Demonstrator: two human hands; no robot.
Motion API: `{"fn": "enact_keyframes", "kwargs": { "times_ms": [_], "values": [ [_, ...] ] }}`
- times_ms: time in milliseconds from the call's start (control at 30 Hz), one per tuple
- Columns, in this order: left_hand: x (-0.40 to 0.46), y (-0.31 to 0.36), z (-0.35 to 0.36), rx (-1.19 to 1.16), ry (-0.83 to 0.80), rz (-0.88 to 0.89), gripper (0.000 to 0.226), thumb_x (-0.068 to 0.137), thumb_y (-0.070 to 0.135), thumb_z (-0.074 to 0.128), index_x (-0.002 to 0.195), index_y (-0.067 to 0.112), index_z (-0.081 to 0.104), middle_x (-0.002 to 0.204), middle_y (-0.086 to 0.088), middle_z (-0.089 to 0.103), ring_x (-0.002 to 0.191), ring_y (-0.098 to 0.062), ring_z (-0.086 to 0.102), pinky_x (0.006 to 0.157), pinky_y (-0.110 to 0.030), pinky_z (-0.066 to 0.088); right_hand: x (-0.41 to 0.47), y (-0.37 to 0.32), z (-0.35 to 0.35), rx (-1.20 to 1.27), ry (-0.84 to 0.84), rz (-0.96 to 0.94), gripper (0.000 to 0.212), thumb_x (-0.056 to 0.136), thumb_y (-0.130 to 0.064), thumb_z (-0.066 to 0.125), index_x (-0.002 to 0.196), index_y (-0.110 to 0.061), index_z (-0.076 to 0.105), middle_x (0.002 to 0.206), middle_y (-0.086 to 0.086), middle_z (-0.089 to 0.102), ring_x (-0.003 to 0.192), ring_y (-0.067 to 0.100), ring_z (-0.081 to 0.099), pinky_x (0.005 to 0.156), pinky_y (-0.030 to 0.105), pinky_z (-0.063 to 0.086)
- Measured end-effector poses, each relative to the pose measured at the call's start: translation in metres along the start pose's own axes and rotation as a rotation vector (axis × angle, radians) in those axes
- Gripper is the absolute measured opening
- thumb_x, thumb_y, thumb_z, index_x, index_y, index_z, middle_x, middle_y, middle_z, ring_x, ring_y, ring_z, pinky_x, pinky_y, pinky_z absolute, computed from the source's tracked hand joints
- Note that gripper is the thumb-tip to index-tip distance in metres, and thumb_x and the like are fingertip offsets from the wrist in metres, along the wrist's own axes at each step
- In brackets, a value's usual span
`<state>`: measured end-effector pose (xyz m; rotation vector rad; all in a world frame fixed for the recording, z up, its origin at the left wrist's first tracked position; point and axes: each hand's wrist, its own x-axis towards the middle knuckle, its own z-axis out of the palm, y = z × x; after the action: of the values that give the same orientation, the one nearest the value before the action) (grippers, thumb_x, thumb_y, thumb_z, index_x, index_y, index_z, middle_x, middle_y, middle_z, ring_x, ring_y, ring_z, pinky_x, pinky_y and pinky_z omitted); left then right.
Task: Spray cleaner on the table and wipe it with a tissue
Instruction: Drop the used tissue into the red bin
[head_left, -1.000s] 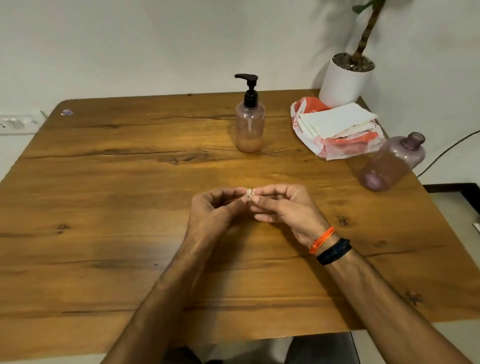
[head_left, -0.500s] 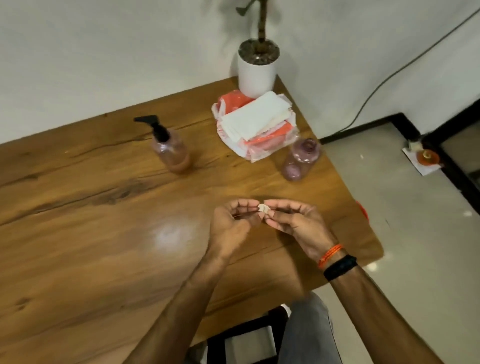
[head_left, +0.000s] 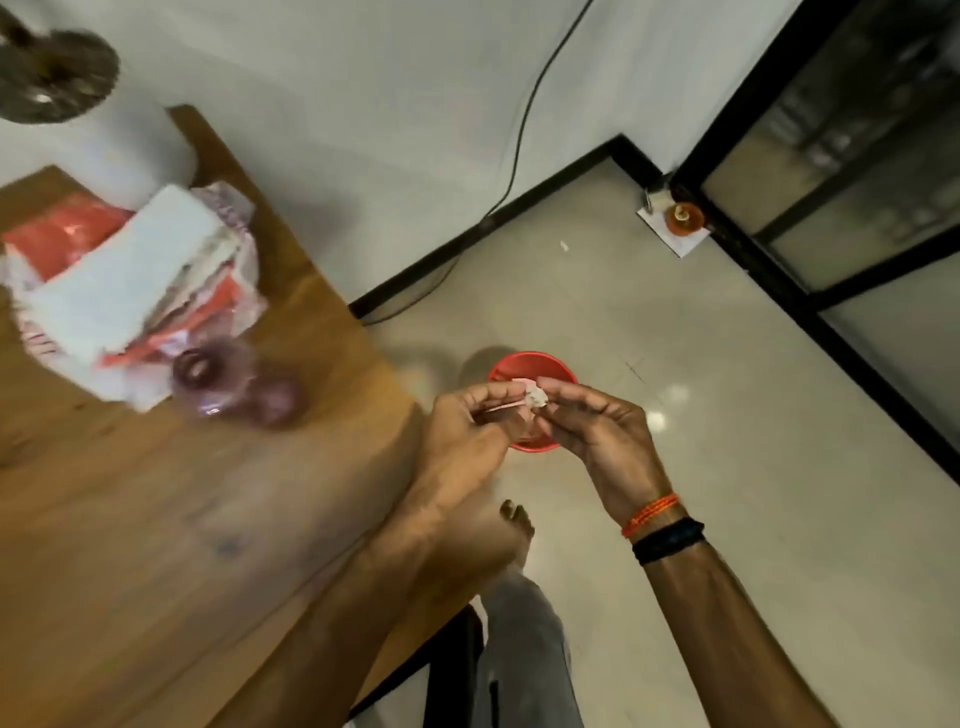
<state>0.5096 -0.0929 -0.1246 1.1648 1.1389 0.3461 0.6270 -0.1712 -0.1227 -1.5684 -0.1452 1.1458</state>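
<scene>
A small crumpled wad of white tissue (head_left: 534, 399) is pinched between the fingertips of my left hand (head_left: 467, 436) and my right hand (head_left: 597, 431). Both hands are past the right edge of the wooden table (head_left: 156, 493), directly above a red bin (head_left: 530, 366) that stands on the floor. On the table at the left lies a red and white pack of tissues (head_left: 130, 280). The pump bottle of cleaner is out of view.
A purple-tinted bottle (head_left: 234, 389) lies blurred near the table's right edge. A white plant pot (head_left: 135, 145) stands at the far corner. A black cable (head_left: 524, 130) hangs down the wall. My bare foot (head_left: 517, 525) rests on the tiled floor; a dark door frame (head_left: 810, 260) is at the right.
My view has swung right and down. Both hands carried the tissue wad from over the table's middle past its right edge, and they are over the red bin now.
</scene>
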Motion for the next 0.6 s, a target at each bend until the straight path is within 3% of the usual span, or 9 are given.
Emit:
{"fn": "enact_keyframes", "kwargs": {
  "times_ms": [167,267,433,500,600],
  "values": [
    [0.060,-0.014,0.057,0.110,-0.031,-0.095,0.022,0.069,0.020,0.070,0.090,0.029,0.072,0.094,0.008,0.075,0.093,-0.007,0.070,0.091,-0.028,0.054,0.060,0.007,-0.046,-0.052,0.044,0.023,0.035,0.082,0.013,0.056,0.105,-0.007,0.073,0.104,0.009,0.074,0.102,0.026,0.068,0.090,0.035,0.055],
    [0.099,-0.032,0.081,0.153,-0.043,-0.210,0.039,0.058,0.024,0.064,0.096,0.021,0.073,0.097,0.005,0.075,0.095,-0.012,0.069,0.093,-0.034,0.055,0.094,0.022,-0.063,-0.066,0.052,0.078,0.039,0.080,0.016,0.055,0.102,-0.010,0.073,0.105,0.011,0.073,0.102,0.025,0.068,0.090,0.034,0.054],
    [0.153,-0.073,0.107,0.243,-0.041,-0.389,0.042,0.052,0.021,0.059,0.092,0.017,0.072,0.097,-0.005,0.074,0.097,-0.025,0.068,0.090,-0.042,0.056,0.149,0.063,-0.083,-0.086,0.022,0.219,0.040,0.080,0.016,0.057,0.110,-0.007,0.070,0.107,0.010,0.073,0.104,0.024,0.067,0.087,0.029,0.055],
    [0.164,-0.085,0.111,0.261,-0.036,-0.418,0.054,0.054,0.018,0.064,0.107,0.013,0.070,0.102,-0.009,0.073,0.103,-0.030,0.067,0.087,-0.038,0.056,0.162,0.075,-0.085,-0.099,0.037,0.278,0.038,0.079,0.014,0.061,0.109,-0.007,0.069,0.108,0.010,0.072,0.106,0.025,0.066,0.090,0.031,0.054],
    [0.181,-0.102,0.119,0.230,-0.060,-0.434,0.053,0.075,0.008,0.071,0.126,0.005,0.060,0.099,-0.008,0.071,0.092,-0.023,0.069,0.060,-0.015,0.050,0.183,0.095,-0.090,-0.127,0.030,0.354,0.042,0.078,0.013,0.060,0.109,-0.014,0.068,0.117,0.009,0.068,0.112,0.025,0.062,0.098,0.038,0.050]
  ]
}}
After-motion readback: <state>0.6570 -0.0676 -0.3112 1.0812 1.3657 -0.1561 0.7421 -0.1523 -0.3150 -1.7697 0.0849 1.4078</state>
